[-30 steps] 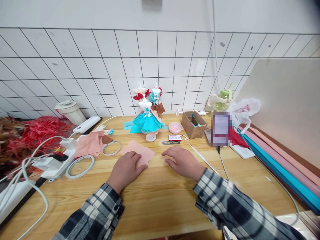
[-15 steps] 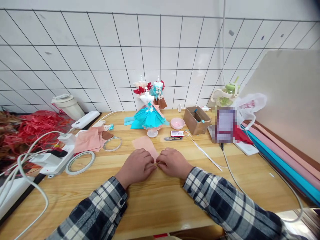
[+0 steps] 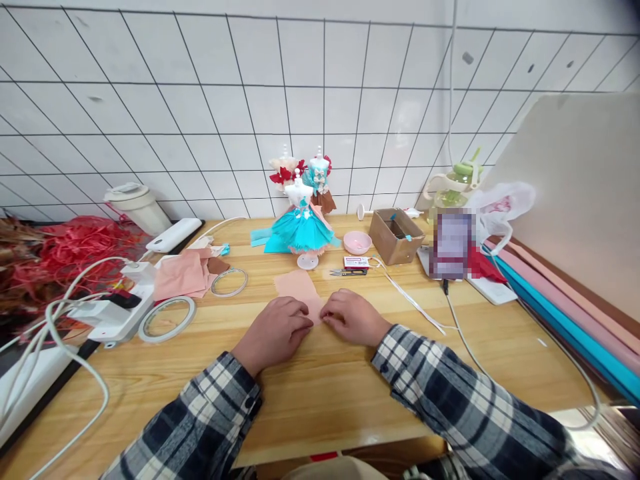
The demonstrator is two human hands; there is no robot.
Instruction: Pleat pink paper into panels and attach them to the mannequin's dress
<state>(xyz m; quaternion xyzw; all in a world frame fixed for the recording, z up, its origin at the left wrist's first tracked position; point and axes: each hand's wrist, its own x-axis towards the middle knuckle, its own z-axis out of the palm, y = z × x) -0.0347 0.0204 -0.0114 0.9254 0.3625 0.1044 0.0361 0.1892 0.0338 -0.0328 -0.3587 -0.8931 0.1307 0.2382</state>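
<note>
A piece of pink crepe paper [image 3: 297, 285] lies on the table, its near end between my two hands. My left hand [image 3: 277, 332] is closed, thumb and fingers pinching the paper's lower left edge. From the other side my right hand [image 3: 354, 317] pinches the right edge, fingertips a short gap from the left ones. The fingers partly hide the near edge. Just beyond stands a small white dress form [image 3: 299, 193] in a turquoise skirt, with two more dressed forms behind it. Black thread snips [image 3: 349, 273] lie beside a small box [image 3: 356, 263].
Rolls of tape [image 3: 167, 319], stacked pink paper [image 3: 183, 273] and a power strip [image 3: 133, 300] with cables lie left. A pink bowl [image 3: 357, 242], a cardboard box [image 3: 397, 241], white strips [image 3: 407, 293] and a blurred-out phone [image 3: 453, 243] are right. Coloured rolls [image 3: 565, 320] line the right edge.
My fingertips have moved slightly apart, and more of the pink paper shows between them. The whole view has shifted a little.
</note>
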